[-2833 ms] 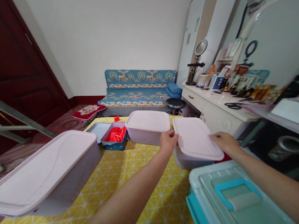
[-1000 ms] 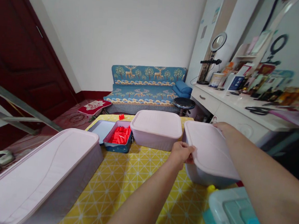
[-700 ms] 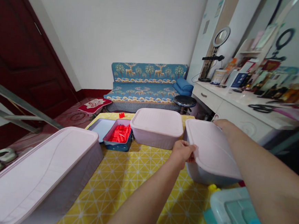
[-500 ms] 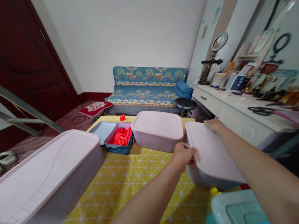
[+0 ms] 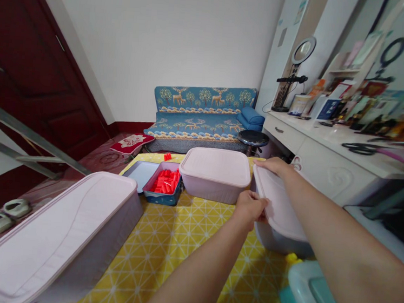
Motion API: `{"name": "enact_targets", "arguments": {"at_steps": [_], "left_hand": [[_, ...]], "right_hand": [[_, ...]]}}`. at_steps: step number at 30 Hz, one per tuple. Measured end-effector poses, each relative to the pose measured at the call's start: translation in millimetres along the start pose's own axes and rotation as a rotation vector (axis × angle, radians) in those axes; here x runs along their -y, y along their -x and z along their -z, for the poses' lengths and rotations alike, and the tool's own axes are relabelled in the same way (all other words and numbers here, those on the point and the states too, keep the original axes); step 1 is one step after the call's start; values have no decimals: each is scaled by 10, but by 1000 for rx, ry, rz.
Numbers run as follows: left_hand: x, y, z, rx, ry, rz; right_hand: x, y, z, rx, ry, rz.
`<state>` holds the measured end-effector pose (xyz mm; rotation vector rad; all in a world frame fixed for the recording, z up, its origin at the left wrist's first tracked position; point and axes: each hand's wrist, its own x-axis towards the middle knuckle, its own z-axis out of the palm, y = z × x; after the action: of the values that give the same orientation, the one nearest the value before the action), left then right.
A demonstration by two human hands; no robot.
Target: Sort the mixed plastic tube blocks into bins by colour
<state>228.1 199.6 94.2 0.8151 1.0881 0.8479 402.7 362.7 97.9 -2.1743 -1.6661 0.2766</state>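
At the right of the table stands a storage box (image 5: 275, 239) with a pale pink lid (image 5: 280, 202) on top. My left hand (image 5: 251, 207) pinches the near left edge of this lid, fingers closed. Over the far left corner of the same lid, my right hand (image 5: 274, 166) curls its fingers round the rim; its fingertips are partly hidden. Part of the lid disappears behind my right forearm. A second lidded box (image 5: 214, 173) sits just left of my hands.
A long lidded box (image 5: 55, 233) stands at the left. An open tin (image 5: 161, 198) holds red pieces, and more red pieces (image 5: 167, 156) lie behind it. A teal-lidded container (image 5: 317, 291) and a yellow object (image 5: 292, 258) are near right on the yellow tablecloth (image 5: 181, 243).
My right hand has slid left along the lid's far edge to its corner. My left hand stays on the near left edge. The camera view has shifted slightly.
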Motion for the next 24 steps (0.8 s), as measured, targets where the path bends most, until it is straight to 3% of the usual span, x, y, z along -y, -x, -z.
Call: {"name": "enact_targets", "arguments": {"at_steps": [4, 19, 24], "left_hand": [[-20, 28, 15, -5, 4, -3], [33, 67, 13, -41, 25, -30], [32, 133, 63, -6, 60, -37]], "right_hand": [[77, 64, 57, 69, 150, -104], [168, 346, 86, 53, 246, -6], [257, 425, 107, 39, 275, -14]]}}
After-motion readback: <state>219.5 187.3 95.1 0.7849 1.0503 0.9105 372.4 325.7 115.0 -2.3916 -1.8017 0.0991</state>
